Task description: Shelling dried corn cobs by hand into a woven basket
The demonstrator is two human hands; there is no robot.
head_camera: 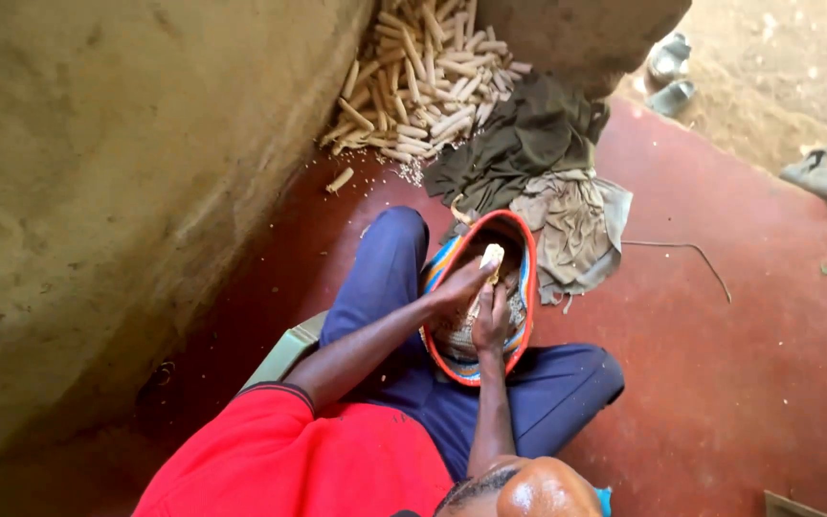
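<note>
Both hands close around one pale maize cob (492, 257): the left hand (458, 285) wraps its middle, the right hand (491, 321) clamps its lower end. The cob's long axis runs roughly 6 to 12 o'clock, tip towards 12, over a woven basket (526, 287) in the lap. Bare cobs (423, 77) lie piled at 11 o'clock.

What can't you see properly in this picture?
- Head view: the lower part of the pale maize cob is hidden by the left hand and right hand.
- What lies inside the woven basket is hidden by both hands.
- The shoes at the top are too small and blurred to make out.
</note>
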